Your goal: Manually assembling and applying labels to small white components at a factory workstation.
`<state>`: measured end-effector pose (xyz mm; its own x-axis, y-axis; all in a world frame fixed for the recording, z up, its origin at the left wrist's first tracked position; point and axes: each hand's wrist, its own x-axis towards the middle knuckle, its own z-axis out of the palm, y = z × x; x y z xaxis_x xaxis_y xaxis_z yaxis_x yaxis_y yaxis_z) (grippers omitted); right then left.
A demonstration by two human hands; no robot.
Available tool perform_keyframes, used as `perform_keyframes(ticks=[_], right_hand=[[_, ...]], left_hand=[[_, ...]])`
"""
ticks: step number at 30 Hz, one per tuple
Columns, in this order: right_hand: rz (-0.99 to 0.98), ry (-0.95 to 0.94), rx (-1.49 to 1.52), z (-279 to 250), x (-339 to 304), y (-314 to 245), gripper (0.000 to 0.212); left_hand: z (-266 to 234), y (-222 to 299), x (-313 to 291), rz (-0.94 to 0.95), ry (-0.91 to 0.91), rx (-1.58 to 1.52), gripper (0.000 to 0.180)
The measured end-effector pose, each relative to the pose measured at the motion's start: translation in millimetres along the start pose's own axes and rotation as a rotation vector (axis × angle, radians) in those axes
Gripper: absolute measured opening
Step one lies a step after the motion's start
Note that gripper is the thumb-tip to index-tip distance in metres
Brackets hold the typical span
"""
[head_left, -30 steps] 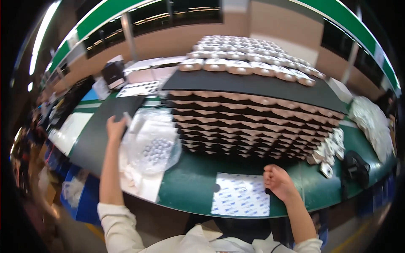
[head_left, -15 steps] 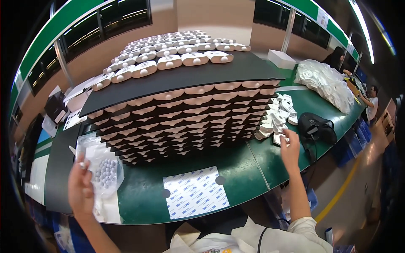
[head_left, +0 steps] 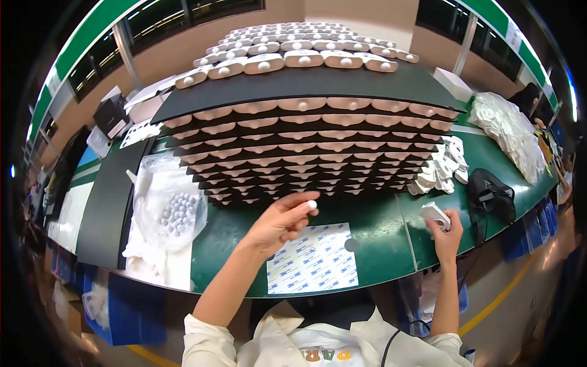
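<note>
Between the thumb and forefinger of my left hand (head_left: 276, 225) is a small white ball (head_left: 312, 205), above the printed adhesive sheet (head_left: 313, 260). My right hand (head_left: 447, 235) grips a white plastic part (head_left: 435, 215) with a hole near one end, over the right of the green table. Similar white parts (head_left: 443, 168) lie in a loose pile beyond it. A clear plastic bag (head_left: 156, 208) of white balls (head_left: 178, 214) rests on the left. In front of me rises a stack of black boards (head_left: 312, 88) with rows of white parts (head_left: 304, 59), each showing a ball at its near end.
A black cap-like item (head_left: 492, 196) with a strap lies at the right edge of the green table (head_left: 379, 214). Behind it sits a big clear bag of white parts (head_left: 510, 131). A black board (head_left: 110, 211) leans at the left. Blue bins (head_left: 137, 312) stand below.
My left hand has moved right from beside the bag of balls to over the sheet, carrying a ball. My right hand has drawn back from the pile, now with a white part. The view has shifted.
</note>
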<state>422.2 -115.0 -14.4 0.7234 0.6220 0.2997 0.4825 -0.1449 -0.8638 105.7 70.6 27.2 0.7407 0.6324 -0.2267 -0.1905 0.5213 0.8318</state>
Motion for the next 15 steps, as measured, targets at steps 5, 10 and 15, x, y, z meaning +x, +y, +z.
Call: perform_keyframes(ticks=[5,10,15], right_hand=[[-0.201,-0.361,0.396,56.0,-31.4,-48.0,0.017],[0.116,-0.840,0.559,109.0,-57.0,-74.2,0.011],[0.029,-0.817,0.521,135.1,-71.4,-76.3,0.013]], left_hand=[[-24.5,-25.0,4.2,0.110,0.004,-0.067,0.022],[-21.0,-19.9,1.2,0.127,0.089,-0.150,0.017],[-23.7,-21.8,0.4,0.131,0.116,-0.205,0.015]])
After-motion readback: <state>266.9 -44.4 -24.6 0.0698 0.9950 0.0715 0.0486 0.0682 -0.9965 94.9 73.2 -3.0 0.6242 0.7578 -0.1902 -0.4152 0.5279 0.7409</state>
